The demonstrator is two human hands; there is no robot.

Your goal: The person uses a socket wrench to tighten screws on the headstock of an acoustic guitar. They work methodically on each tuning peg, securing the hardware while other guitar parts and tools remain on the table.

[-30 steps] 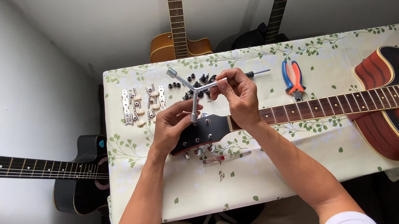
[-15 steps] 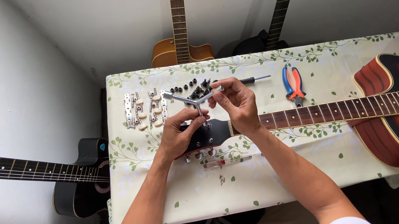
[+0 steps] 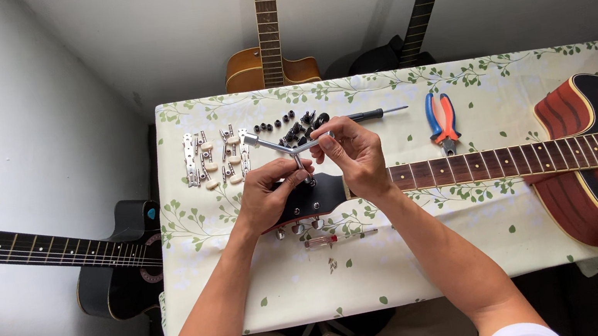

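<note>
While the left hand (image 3: 265, 194) clasps the guitar headstock (image 3: 316, 196) near the table's (image 3: 422, 268) middle, the right hand (image 3: 350, 154) pinches a three-armed metal wrench (image 3: 282, 147) above it, fingers closed.

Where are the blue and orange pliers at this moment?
In the head view, the pliers lie on the table right of the right hand, just above the guitar neck.
</note>
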